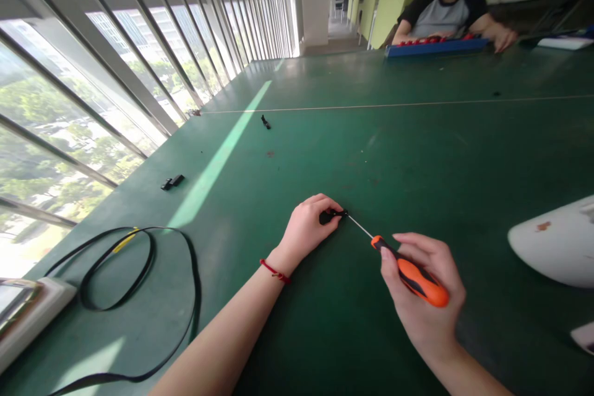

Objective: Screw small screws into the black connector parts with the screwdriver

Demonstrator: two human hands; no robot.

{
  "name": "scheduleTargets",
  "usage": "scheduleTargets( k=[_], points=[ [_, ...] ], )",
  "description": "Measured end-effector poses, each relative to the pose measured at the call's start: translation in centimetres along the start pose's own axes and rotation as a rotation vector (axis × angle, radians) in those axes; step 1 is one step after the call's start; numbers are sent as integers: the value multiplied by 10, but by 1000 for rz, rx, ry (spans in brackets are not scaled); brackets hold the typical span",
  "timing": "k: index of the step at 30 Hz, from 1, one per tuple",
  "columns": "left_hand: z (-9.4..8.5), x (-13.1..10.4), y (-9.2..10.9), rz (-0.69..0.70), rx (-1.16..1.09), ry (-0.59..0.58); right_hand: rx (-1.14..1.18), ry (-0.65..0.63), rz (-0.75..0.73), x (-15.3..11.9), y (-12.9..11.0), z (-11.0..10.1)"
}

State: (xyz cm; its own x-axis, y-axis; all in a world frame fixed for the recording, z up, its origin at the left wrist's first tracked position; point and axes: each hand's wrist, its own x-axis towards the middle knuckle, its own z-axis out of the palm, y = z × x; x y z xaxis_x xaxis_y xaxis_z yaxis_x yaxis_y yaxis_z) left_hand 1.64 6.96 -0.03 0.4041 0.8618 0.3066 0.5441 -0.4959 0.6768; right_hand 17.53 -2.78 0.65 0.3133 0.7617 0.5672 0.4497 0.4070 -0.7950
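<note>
My left hand (312, 221) pinches a small black part (327, 216) low over the green table (417, 154); its exact kind is too small to make out. A red cord bracelet circles that wrist. In my right hand (429, 297) is a screwdriver (420, 281) with an orange and black handle, the thumb and fingers closed around it. Its thin metal shaft points up and left, and the tip meets the right end of the black part. Whether the tip sits in a screw cannot be seen.
Two small black parts (173, 182) (265, 122) lie farther left. A looped black cable (197, 278) and a white-edged object (46, 297) are at lower left. White objects (557, 241) stand at right. Across the table, a person sits behind a blue tray (436, 47). A railing (153, 43) borders the left.
</note>
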Motion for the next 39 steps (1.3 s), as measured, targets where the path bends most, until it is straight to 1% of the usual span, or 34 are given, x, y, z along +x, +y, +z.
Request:
scheduleTargets(
  k=[2, 3, 7, 8, 11, 13, 17, 18, 19, 22, 23, 24, 27, 29, 32, 35, 37, 39],
  points=[
    [0, 0, 1, -2, 10, 0, 26, 52, -20, 0, 0, 0],
    [0, 0, 1, -3, 17, 1, 38, 52, -19, -1, 1, 0],
    [1, 0, 2, -1, 36, 6, -9, -72, 23, -3, 3, -1],
    [1, 0, 2, 0, 39, 5, -25, -74, 21, -3, 3, -1],
    [1, 0, 1, 1, 45, 0, -1, 9, -1, -2, 2, 0],
    [1, 0, 1, 1, 45, 3, 36, 31, 15, -2, 1, 1],
    [0, 1, 0, 2, 30, 3, -20, -93, 50, -2, 1, 0],
    [0, 1, 0, 0, 22, 0, -34, -100, 47, -3, 1, 0],
    [-1, 1, 0, -2, 13, -5, -35, -85, 44, -3, 1, 0],
    [-2, 2, 1, -11, -4, -13, 8, 16, 40, -2, 1, 1],
    [-3, 2, 1, -11, -3, -15, 21, 25, 42, -2, 1, 1],
    [-3, 1, 1, -9, 2, -17, 27, 15, 48, -2, 1, 1],
    [-3, 0, 3, 6, 30, -21, -6, -92, 53, -2, 2, -1],
    [-3, -1, 4, 12, 50, -20, -12, -130, 50, -2, 1, -2],
    [-4, -2, 4, 17, 68, -28, 37, -91, 76, -1, -1, -1],
    [-6, -3, 2, 24, 70, -38, 54, -34, 63, 0, -1, 0],
    [-8, -4, 1, 35, 57, -45, 50, -45, 57, 0, -1, -1],
    [-10, -4, -1, 46, 36, -53, 40, -106, 68, -1, 0, -1]
  ],
)
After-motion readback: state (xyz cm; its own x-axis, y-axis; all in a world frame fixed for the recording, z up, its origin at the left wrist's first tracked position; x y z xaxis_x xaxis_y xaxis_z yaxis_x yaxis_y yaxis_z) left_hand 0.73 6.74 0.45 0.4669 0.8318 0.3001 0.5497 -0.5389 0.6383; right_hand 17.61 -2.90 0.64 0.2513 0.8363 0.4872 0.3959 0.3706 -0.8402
